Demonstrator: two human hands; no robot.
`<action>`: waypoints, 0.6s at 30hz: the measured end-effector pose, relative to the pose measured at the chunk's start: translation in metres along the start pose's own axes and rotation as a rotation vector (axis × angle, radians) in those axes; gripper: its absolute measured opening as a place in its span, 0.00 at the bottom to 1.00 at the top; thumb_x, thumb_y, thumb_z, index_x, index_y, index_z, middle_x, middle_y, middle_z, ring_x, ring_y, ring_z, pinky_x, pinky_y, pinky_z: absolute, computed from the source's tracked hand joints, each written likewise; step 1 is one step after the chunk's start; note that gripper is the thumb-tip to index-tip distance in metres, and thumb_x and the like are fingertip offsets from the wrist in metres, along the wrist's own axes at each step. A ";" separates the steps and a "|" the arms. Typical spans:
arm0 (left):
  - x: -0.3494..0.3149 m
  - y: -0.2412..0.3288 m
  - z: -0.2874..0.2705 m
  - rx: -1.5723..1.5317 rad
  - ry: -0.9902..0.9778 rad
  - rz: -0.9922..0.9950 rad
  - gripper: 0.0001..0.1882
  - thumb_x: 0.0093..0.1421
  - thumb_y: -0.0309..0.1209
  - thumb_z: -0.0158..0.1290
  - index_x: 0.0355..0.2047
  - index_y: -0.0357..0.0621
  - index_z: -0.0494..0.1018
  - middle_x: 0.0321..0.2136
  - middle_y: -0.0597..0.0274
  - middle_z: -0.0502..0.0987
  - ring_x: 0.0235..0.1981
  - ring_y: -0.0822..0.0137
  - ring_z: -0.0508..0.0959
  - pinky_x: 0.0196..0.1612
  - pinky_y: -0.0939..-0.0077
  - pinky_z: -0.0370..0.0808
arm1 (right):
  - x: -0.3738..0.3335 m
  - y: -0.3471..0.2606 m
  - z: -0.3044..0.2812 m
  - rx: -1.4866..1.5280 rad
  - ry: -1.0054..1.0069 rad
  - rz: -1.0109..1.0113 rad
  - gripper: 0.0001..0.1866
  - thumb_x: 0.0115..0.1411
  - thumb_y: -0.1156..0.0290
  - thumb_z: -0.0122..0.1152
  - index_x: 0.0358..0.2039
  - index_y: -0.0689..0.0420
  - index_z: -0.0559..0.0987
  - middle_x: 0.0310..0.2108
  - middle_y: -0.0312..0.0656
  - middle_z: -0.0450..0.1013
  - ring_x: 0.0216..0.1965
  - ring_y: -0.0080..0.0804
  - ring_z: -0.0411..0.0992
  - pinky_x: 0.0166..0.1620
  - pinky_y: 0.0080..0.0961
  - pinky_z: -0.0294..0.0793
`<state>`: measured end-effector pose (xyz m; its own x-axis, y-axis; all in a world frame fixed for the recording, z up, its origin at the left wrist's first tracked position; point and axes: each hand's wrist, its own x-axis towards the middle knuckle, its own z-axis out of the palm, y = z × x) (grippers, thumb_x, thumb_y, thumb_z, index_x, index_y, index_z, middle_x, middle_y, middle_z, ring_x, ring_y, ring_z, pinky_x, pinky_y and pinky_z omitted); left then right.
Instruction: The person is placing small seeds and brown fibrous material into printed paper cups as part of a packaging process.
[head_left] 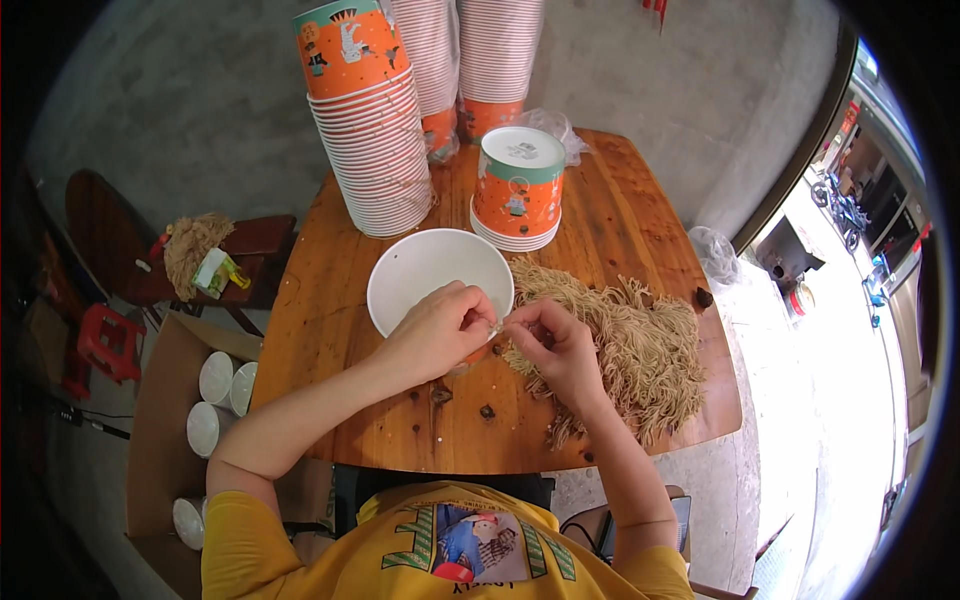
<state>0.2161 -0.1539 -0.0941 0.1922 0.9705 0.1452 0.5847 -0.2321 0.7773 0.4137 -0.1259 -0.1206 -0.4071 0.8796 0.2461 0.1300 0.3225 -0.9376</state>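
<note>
A white paper tub (412, 268) stands mouth up on the wooden table (350, 420) before me. My left hand (448, 322) is over the tub's near right rim, its fingers pinched together. Close beside it, my right hand (558, 350) also has thumb and forefinger pinched. Between the two sets of fingertips is a small pale bit (496, 329), too small to name. A heap of tan, stringy strands (650, 360) spreads to the right, partly behind my right hand.
A tall stack of orange and white tubs (370, 150) rises at the far left of the table, with more bagged stacks behind. A shorter upturned stack (520, 190) stands nearer. On the floor, a cardboard box (165, 390) holds several lidded white tubs.
</note>
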 end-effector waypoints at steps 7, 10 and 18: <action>0.002 -0.002 0.003 -0.217 -0.009 -0.017 0.07 0.61 0.29 0.53 0.33 0.37 0.70 0.30 0.60 0.73 0.28 0.70 0.75 0.30 0.72 0.73 | -0.001 -0.004 0.008 -0.101 0.025 -0.144 0.09 0.55 0.75 0.66 0.37 0.57 0.78 0.19 0.26 0.61 0.21 0.13 0.56 0.25 0.16 0.58; 0.001 0.005 0.001 -0.261 -0.055 -0.074 0.07 0.63 0.28 0.52 0.34 0.37 0.68 0.28 0.62 0.74 0.24 0.74 0.73 0.26 0.75 0.72 | -0.003 -0.006 0.010 -0.175 0.074 -0.156 0.10 0.53 0.74 0.68 0.36 0.57 0.78 0.18 0.29 0.60 0.19 0.16 0.55 0.24 0.18 0.57; 0.002 -0.002 0.004 -0.284 -0.034 -0.020 0.06 0.62 0.27 0.51 0.35 0.37 0.66 0.26 0.63 0.74 0.22 0.76 0.72 0.24 0.77 0.71 | -0.005 -0.004 0.014 -0.318 0.159 -0.265 0.09 0.53 0.75 0.67 0.34 0.58 0.77 0.23 0.36 0.67 0.18 0.21 0.60 0.24 0.21 0.63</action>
<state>0.2188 -0.1514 -0.0980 0.2119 0.9710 0.1111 0.3452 -0.1807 0.9210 0.4029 -0.1364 -0.1219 -0.3226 0.7871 0.5258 0.3216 0.6136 -0.7212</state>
